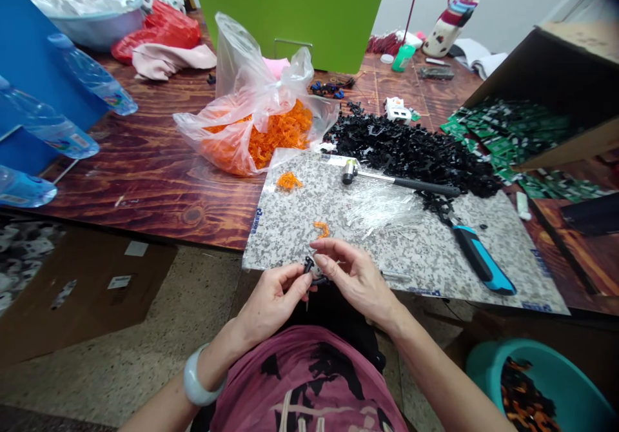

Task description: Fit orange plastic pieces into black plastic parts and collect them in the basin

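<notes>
Pinched in my left hand [278, 300] is a small black plastic part [308, 265], held at the front edge of the speckled stone slab [290, 225]. My right hand [355, 280] comes in from the other side, its thumb and fingers curled close around the same part; whether they grip it or something tiny is hidden. Just beyond my fingertips lie a few orange plastic pieces [321, 229]. A small orange heap [289, 182] sits further back on the slab. To the right are a bundle of thin clear strips [384, 207], a small hammer [401, 183] and blue-handled pliers [483, 258].
Behind the slab stand a clear bag of orange parts [278, 132] and a big pile of black parts [401, 145]. A cardboard box [570, 84] spills green circuit boards [507, 129] at right. Below it is a teal bucket [483, 367]. Water bottles [91, 74] hang at left.
</notes>
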### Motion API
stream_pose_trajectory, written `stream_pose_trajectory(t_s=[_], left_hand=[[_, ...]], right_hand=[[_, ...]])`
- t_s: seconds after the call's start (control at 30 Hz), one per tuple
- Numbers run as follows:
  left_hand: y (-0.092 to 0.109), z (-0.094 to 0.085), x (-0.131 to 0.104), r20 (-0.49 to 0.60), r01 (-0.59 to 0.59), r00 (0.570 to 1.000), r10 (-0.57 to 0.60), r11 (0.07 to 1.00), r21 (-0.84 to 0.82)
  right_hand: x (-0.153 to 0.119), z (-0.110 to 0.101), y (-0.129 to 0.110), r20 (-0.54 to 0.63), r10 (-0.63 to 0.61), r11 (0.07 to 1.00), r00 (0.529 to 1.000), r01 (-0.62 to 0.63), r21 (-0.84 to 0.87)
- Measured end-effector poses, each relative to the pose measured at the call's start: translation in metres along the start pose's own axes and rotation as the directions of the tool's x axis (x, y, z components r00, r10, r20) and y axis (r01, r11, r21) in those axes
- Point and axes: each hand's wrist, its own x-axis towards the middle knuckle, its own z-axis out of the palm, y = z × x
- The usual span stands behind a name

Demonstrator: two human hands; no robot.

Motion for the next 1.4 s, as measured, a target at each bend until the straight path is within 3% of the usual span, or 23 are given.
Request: stream_pose_trajectory(t_s=[0.1,0.2,0.33,0.47,0.63,0.8,0.97,1.1,1.2,1.3,1.4], left_hand=[[0.002,-0.004,0.0,0.046,0.008,0.999,-0.011,0.998,0.066],[0.001,-0.007,0.0,-0.01,-0.01,1.0,0.01,1.0,0.03],[-0.005,-0.004,0.0,-0.121,-0.009,0.993,-0.013,0.983,-0.183],[-0.01,0.002,-0.001,-0.102,0.021,0.993,-0.062,0.933,-0.36],[-0.011,0.004,-0.002,-0.132,0.019,0.989,-0.064,0.949,-0.316],[-0.009,0.004,-0.005,-0.147,-0.03,0.989,0.008,0.988,-0.15],[-0.011,0.005,-0.009,-0.175,-0.093,0.98,0.097,0.995,0.034],[-0.012,0.001,-0.004,-0.185,-0.051,0.982,0.043,0.998,-0.036],[-0.011,-0.002,0.001,-0.181,0.005,0.983,-0.039,0.983,-0.184],[-0.008,-0.005,0.003,-0.184,0.038,0.978,-0.101,0.948,-0.315],[-0.007,-0.006,0.002,-0.187,0.056,0.972,-0.141,0.915,-0.398]], right_hand=[[0.003,0.002,-0.002,0.099,-0.007,1.0,0.995,0.006,0.01],[0.005,0.002,-0.002,0.144,0.055,0.99,0.988,-0.073,0.123],[0.004,0.002,-0.001,0.095,0.172,0.939,0.98,-0.193,0.285],[0.002,0.004,0.001,0.022,0.205,0.927,0.978,-0.201,0.317],[0.0,0.004,0.002,0.02,0.119,0.981,0.993,-0.121,0.154],[-0.001,0.01,0.003,0.045,0.034,0.998,0.998,-0.037,0.057],[-0.001,0.016,-0.002,-0.029,-0.069,0.986,0.997,0.064,-0.153],[0.008,0.008,-0.006,0.055,-0.11,0.967,0.992,0.12,-0.227],[0.019,-0.005,-0.003,-0.049,-0.181,0.893,0.982,0.143,-0.427],[0.03,-0.014,0.005,-0.197,-0.209,0.702,0.958,0.007,-0.712],[0.038,-0.012,0.012,-0.225,-0.174,0.53,0.959,-0.101,-0.842]])
